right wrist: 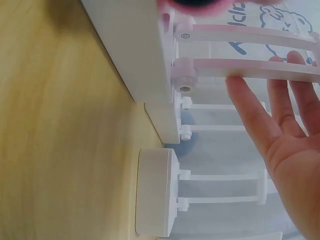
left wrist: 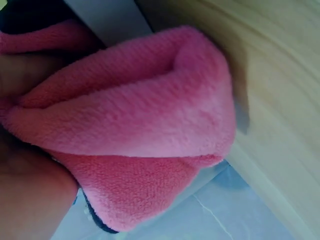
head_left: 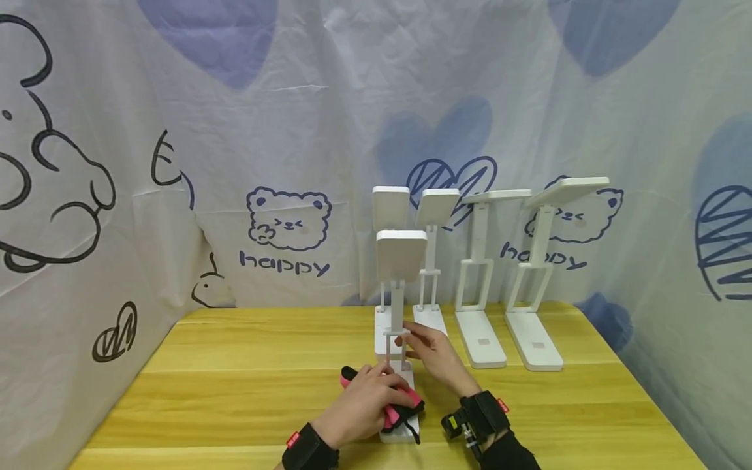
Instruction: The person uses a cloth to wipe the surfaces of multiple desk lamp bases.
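In the head view, a white folding desk lamp [head_left: 401, 258] stands nearest the person, its flat head raised on a jointed arm. My left hand [head_left: 367, 401] grips a pink and black cloth [head_left: 390, 418] over the lamp's base. In the left wrist view, the fluffy pink cloth [left wrist: 135, 115] bunches out from the fingers and hides part of the base. My right hand [head_left: 436, 358] holds the lower part of the lamp's arm. In the right wrist view, fingers [right wrist: 250, 107] reach behind one white strut [right wrist: 225, 67]; the thumb is out of sight.
Several similar lamps stand unfolded behind and to the right, among them one lamp [head_left: 480, 287] and another at the far right [head_left: 533, 333]. They share a wood-grain table [head_left: 247, 378]. A printed white curtain [head_left: 352, 85] hangs around its back and sides.
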Motion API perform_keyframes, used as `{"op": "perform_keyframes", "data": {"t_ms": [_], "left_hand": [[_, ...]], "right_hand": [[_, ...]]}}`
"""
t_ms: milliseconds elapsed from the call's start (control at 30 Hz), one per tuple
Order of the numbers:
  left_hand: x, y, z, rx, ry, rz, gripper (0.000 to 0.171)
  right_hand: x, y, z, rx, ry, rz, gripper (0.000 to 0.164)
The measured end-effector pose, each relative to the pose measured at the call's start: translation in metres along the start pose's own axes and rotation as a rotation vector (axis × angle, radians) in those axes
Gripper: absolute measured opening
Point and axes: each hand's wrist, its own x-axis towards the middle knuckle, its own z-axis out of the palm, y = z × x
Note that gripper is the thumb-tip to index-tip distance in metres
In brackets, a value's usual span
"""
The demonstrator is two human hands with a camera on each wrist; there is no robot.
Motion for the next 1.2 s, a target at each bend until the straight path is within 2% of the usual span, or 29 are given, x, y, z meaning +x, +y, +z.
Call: {"op": "perform_keyframes", "data": {"t_ms": [233, 533, 833, 900, 1100, 1200], "left_hand": [[-0.004, -0.001, -0.008, -0.057, -0.03, 0.013, 0.048], [-0.012, 0.0, -0.016, -0.135, -0.07, 0.002, 0.053], [-0.02, -0.005, -0.019, -0.144, -0.071, 0.003, 0.05], [-0.022, -0.006, -0.019, -0.146, -0.069, 0.003, 0.05], [-0.026, -0.01, -0.025, -0.161, -0.099, -0.035, 0.052], [-0.028, -0.013, -0.028, -0.174, -0.109, -0.065, 0.052]], "right_hand": [[0.001, -0.002, 0.0, -0.025, 0.003, 0.008, 0.041], [0.001, -0.001, 0.0, -0.024, -0.019, 0.011, 0.043], [0.001, -0.003, 0.001, -0.056, -0.04, -0.001, 0.042], [-0.001, -0.008, 0.001, -0.069, -0.047, 0.003, 0.042], [-0.01, -0.044, 0.001, -0.112, -0.064, 0.015, 0.04], [-0.008, -0.036, 0.001, -0.121, -0.057, 0.005, 0.039]]}}
